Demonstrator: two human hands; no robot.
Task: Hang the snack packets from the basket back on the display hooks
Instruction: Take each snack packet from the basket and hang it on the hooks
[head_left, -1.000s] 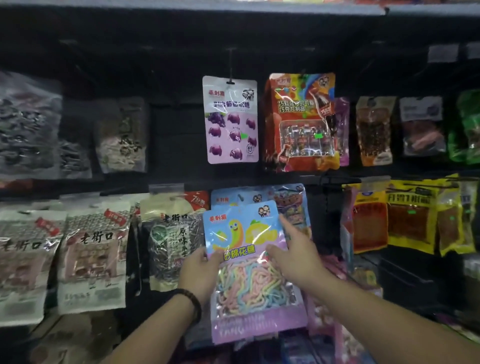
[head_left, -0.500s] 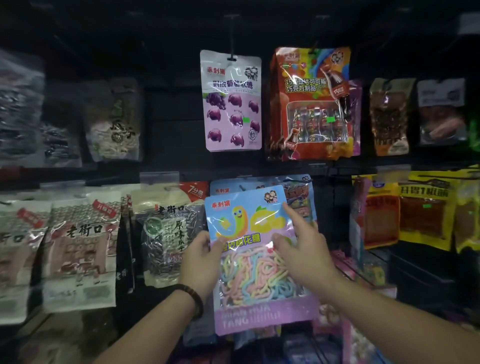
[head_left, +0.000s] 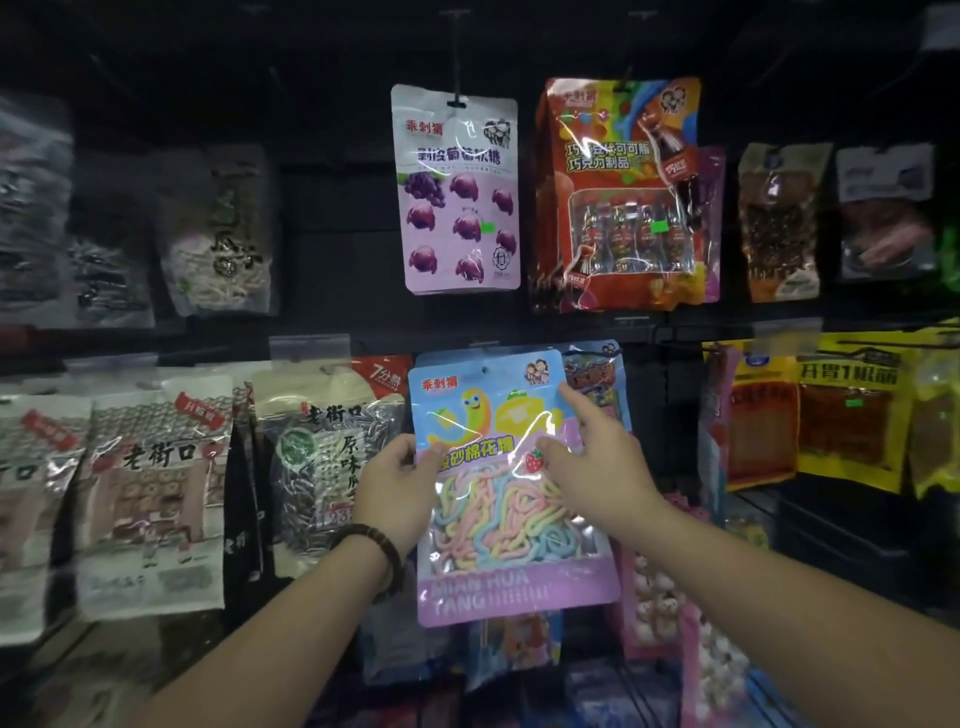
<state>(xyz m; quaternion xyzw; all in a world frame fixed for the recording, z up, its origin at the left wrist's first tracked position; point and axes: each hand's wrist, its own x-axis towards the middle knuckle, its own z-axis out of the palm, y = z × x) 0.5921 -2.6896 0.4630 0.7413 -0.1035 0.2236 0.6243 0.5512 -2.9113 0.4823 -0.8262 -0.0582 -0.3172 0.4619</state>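
Left hand (head_left: 395, 488) grips the left edge of the rope-candy packet (head_left: 488, 415), thumb on its front; right hand (head_left: 597, 462) pinches the right edge, index finger extended upward. Both forearms reach forward. Packet upright against the blue packets (head_left: 597, 371) behind it, directly below the purple grape packet (head_left: 457, 192)

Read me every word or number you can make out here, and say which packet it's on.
"MIAN HUA TANG": bottom band of the marshmallow packet.
"乖刺猬": its top, and the purple grape packet.
"巧克力制品": red cola packet.
"老街口": seed packet, white packet.
"7分熟": seed packet's red corner.
"开胃1根筋": yellow packet.
Too blurred to read: green stickers, upper-left packets.
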